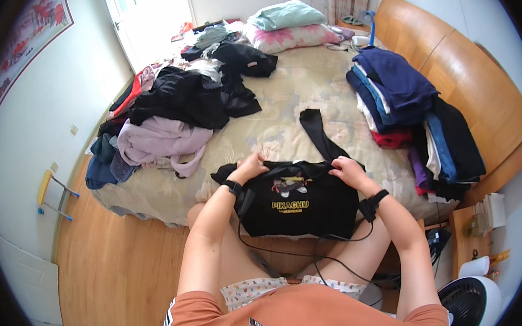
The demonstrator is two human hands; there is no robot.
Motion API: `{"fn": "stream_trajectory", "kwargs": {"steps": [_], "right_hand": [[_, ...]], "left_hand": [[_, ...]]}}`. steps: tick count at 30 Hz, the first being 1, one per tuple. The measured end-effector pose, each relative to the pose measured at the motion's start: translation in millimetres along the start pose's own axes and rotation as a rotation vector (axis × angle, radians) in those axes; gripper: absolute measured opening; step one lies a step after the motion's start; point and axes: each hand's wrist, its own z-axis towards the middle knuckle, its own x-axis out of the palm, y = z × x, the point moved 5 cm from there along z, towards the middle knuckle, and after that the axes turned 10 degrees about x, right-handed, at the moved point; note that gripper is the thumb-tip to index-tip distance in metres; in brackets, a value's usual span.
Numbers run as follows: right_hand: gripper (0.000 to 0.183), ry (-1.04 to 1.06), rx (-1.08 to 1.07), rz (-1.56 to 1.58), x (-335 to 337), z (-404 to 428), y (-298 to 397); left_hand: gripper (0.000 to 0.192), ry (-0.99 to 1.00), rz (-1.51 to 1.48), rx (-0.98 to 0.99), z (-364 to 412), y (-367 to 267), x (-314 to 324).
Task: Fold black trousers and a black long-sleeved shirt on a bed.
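A black long-sleeved top (301, 221) hangs over the near edge of the bed in front of me. Its front bears a cartoon print and yellow writing. My left hand (253, 165) pinches the cloth at its upper left. At the upper right, my right hand (348, 171) grips the same garment between thumb and fingers. One black sleeve (317, 129) stretches away from me over the bedspread, past my right hand. Bunched cloth hides the collar. Black cuffs with cables are on both wrists, and one cable crosses below the top.
A loose heap of clothes (179, 100) covers the bed's left side. Folded clothes (396, 85) stand in stacks at the right by the wooden headboard (454, 76). Pillows (287, 25) lie at the far end. A fan (470, 305) and a wooden nightstand (468, 235) are at my right.
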Motion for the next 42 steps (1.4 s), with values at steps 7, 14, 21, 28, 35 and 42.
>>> {"fn": "stream_trajectory", "kwargs": {"steps": [7,14,21,28,35,42], "right_hand": [[0.016,-0.227,0.058,0.321,-42,-22,-15],[0.013,-0.295,0.129,0.418,-90,-35,18],[0.016,-0.163,0.027,0.339,-132,-9,30],[0.015,-0.170,0.019,0.407,-179,8,57],[0.017,-0.191,-0.019,0.292,-202,16,100],[0.017,0.143,-0.002,0.396,-213,18,101]], "left_hand": [[0.033,0.018,-0.098,-0.009,-44,-38,-33],[0.017,-0.256,-0.498,0.269,-78,-70,-78],[0.011,-0.469,-0.261,0.418,-73,-137,-154],[0.013,-0.486,0.175,0.520,-71,-163,-183],[0.018,-0.696,-0.174,0.444,-58,-165,-212],[0.017,-0.597,-0.106,0.520,-53,-184,-244]]}}
